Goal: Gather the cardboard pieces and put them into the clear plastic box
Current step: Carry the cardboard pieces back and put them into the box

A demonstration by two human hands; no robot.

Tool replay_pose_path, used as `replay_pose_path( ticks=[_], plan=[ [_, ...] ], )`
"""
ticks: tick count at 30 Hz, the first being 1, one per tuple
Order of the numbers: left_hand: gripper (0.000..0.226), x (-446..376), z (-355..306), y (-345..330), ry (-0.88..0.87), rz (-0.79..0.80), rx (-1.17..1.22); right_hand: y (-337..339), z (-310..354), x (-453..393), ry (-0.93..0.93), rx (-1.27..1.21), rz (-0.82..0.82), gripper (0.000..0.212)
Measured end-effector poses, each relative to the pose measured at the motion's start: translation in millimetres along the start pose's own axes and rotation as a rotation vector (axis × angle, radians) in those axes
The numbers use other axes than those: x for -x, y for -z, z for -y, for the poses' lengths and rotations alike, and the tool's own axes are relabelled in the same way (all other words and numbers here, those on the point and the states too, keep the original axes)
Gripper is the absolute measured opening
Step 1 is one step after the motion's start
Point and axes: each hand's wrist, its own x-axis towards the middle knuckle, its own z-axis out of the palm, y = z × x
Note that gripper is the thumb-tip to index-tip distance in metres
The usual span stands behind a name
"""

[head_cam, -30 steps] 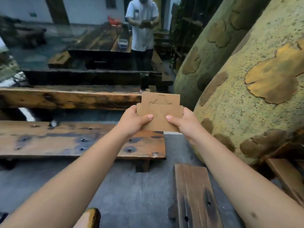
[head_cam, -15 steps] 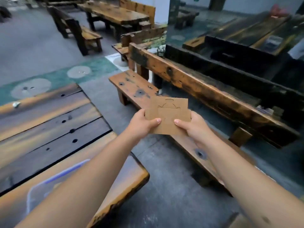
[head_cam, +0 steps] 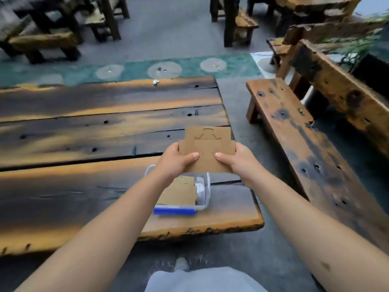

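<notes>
Here, item one: cardboard pieces [head_cam: 207, 150], a small flat stack of plain brown card, held up in the air in front of the person, above the far end of the box. The rear piece stands a little higher than the front one and shows curved die-cut slits near its top edge; the front piece is wider, with stepped notches at its upper corners. Surfaces matte, unprinted, edges clean.

Left hand [head_cam: 174, 161]: fingers closed on the stack's left edge, thumb lying across the front face.
Right hand [head_cam: 239, 160]: fingers closed on the right edge, thumb likewise on the front.

Item two: clear plastic box [head_cam: 205, 193], lidless, rounded corners, a blue strip along its near rim; it sits on the wooden table [head_cam: 84, 133] near the right-hand end. Inside lies another brown card piece [head_cam: 180, 190], flat, partly hidden by the left forearm.

Surroundings: wooden bench [head_cam: 294, 131] to the right of the table, apart from it; grey floor [head_cam: 242, 249] beneath.
</notes>
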Motion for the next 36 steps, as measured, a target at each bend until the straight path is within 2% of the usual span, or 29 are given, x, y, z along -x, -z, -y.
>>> replay_pose_path(
  ticks=[3, 6, 12, 16, 21, 27, 32, 36],
  plan=[
    [0.023, -5, 22, 42, 0.053, -0.032, -0.002, -47, -3, -19, -0.016, 0.026, 0.06, 0.039],
    [0.033, -12, 44, 74, 0.117, -0.037, -0.01, -86, -9, -35, -0.031, 0.081, 0.09, 0.038],
    [0.035, -32, 90, 101, 0.205, 0.029, -0.016, -132, -43, -54, -0.137, 0.14, 0.073, 0.02],
    [0.027, -42, 120, 104, 0.261, 0.076, -0.106, -149, -69, -56, -0.259, 0.173, 0.057, 0.027],
    [0.036, -45, 155, 95, 0.396, 0.09, -0.251, -163, -103, -48, -0.427, 0.199, 0.013, 0.034],
    [0.047, -53, 181, 85, 0.479, 0.107, -0.549, -165, -127, -60, -0.539, 0.298, 0.001, 0.039],
    [0.065, -56, 195, 89, 0.472, 0.094, -0.668, -175, -135, -70, -0.58, 0.453, 0.006, 0.061],
    [0.06, -62, 197, 86, 0.447, 0.102, -0.73, -171, -136, -81, -0.589, 0.518, 0.079, 0.082]
  ],
)
